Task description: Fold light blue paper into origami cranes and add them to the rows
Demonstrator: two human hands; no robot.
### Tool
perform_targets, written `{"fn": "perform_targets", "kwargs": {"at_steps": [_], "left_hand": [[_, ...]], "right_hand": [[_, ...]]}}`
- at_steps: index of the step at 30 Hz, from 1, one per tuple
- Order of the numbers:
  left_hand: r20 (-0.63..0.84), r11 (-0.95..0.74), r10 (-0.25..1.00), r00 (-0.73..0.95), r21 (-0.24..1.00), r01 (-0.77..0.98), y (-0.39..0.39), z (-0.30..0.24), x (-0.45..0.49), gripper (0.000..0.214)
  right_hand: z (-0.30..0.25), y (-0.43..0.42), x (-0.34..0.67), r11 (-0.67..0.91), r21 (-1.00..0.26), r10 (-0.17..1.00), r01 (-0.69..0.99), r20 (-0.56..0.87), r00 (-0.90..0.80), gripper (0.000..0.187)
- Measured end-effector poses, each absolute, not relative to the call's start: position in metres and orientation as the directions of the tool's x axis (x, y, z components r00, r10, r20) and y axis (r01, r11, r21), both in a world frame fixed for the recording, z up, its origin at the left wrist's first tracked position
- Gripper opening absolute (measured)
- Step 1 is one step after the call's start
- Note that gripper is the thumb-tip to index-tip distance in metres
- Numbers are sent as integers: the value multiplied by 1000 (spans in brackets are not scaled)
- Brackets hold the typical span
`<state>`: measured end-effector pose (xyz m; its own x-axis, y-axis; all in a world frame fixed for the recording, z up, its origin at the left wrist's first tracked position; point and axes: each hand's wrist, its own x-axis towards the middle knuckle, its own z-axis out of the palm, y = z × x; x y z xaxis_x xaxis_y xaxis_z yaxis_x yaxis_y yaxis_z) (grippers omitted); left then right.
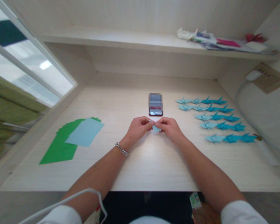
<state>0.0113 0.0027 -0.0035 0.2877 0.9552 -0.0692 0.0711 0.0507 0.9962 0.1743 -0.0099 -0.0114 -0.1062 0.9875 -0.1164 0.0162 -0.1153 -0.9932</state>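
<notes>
Between my two hands is a small folded piece of light blue paper (156,128), held just in front of a phone. My left hand (141,127), with a chain bracelet at the wrist, pinches the paper's left side between thumb and finger. On its other side my right hand (169,126) pinches it the same way. Much of the paper is hidden by the fingers, so its exact fold cannot be made out. The phone (155,111) lies on the desk with its screen lit.
Rows of blue folded paper cranes (224,126) lie on the right of the desk (130,174). Green paper sheets (58,152) are fanned out at left under light blue paper (86,132). A shelf (121,39) runs above. A charger (253,75) with a cable sits in the wall socket.
</notes>
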Motion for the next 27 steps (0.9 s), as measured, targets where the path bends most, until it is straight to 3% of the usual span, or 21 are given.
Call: {"fn": "perform_targets", "kwargs": {"at_steps": [11, 16, 19, 27], "left_hand": [[-99, 106, 967, 236, 994, -14, 4, -6, 8, 28], [-90, 168, 926, 367, 968, -186, 3, -8, 8, 28], [-72, 136, 931, 357, 978, -157, 2, -9, 9, 30], [-16, 61, 957, 291, 987, -147, 4, -10, 10, 24]], "right_hand": [[-14, -8, 176, -95, -995, 991, 25, -97, -95, 29], [-14, -8, 176, -98, -987, 995, -127, -98, -6, 32], [-14, -8, 176, -78, -980, 997, -184, -82, 14, 32], [-13, -9, 172, -58, -991, 995, -123, -47, -93, 38]]}}
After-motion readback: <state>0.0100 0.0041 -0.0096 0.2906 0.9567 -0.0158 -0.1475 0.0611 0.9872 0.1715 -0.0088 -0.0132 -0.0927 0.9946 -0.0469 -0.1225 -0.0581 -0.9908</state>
